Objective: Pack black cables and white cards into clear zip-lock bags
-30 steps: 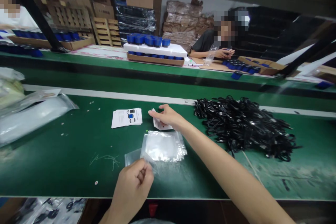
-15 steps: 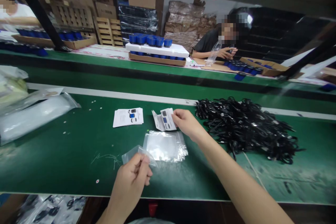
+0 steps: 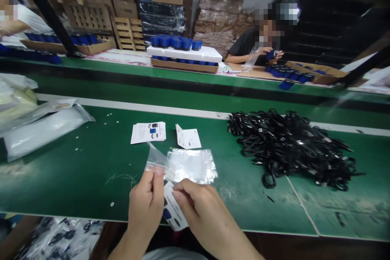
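My left hand [image 3: 148, 195] pinches a small clear plastic bag [image 3: 158, 157], whose free end sticks up above the fingers. Close beside it, my right hand [image 3: 199, 203] grips a printed leaflet [image 3: 175, 211] showing dark and blue product pictures. Just beyond both hands lies a stack of clear plastic bags [image 3: 191, 166] on the green table. Behind that stack a folded leaflet [image 3: 190, 138] stands partly open, and a pile of printed leaflets [image 3: 148, 133] lies to its left.
A heap of black cables [image 3: 289, 146] covers the right of the table. Large plastic packages [image 3: 45, 130] lie at the left. Blue items [image 3: 176, 42] stand on a white foam tray beyond. A person [image 3: 258, 44] handles a blue item at the back right. Bagged items [image 3: 63, 237] sit below the front edge.
My right hand has come back toward me from the folded leaflets with one leaflet, now beside my left hand. The bag in my left hand has tilted upward.
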`<state>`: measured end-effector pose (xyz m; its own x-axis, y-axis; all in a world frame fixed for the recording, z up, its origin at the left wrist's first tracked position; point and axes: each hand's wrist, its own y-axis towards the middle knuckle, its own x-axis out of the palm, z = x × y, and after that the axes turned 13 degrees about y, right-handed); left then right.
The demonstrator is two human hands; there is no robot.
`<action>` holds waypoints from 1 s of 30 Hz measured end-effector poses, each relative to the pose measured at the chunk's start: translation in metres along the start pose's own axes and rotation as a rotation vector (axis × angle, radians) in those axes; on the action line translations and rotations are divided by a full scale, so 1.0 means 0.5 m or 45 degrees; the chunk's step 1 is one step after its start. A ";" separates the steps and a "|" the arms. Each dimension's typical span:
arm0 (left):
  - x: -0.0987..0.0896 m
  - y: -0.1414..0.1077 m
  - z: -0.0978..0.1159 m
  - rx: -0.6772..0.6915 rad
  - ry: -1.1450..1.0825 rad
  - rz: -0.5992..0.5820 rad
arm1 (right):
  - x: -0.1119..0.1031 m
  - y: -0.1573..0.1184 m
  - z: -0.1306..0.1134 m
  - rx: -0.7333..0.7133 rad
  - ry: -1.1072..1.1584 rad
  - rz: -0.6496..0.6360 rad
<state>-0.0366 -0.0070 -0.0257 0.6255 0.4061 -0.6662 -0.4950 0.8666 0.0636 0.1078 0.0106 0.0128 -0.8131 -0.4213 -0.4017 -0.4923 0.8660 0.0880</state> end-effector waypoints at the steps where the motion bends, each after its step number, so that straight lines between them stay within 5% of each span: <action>1: -0.002 0.003 -0.002 0.004 0.023 0.045 | 0.010 -0.007 0.007 -0.008 0.084 0.111; 5: -0.014 0.017 0.002 0.013 0.075 0.195 | 0.076 -0.053 0.050 -0.023 0.410 0.423; 10: -0.021 0.023 0.015 0.074 0.083 0.226 | 0.130 -0.073 0.083 0.156 0.770 0.261; 13: -0.021 0.022 0.015 0.124 0.073 0.161 | 0.100 -0.063 0.075 0.098 0.539 0.325; 17: -0.022 0.015 0.014 0.170 0.088 0.072 | 0.046 -0.058 0.055 -0.450 0.104 0.549; 20: -0.027 0.004 0.019 0.208 0.114 0.046 | 0.033 -0.057 0.050 -0.735 -0.043 0.566; 30: -0.029 -0.018 0.034 0.717 0.457 0.183 | 0.027 -0.071 0.043 -0.524 -0.505 0.436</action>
<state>-0.0310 -0.0157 -0.0040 0.2903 0.4916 -0.8210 -0.1084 0.8693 0.4822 0.1209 -0.0203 -0.0153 -0.8073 0.0584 -0.5873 -0.3691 0.7265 0.5796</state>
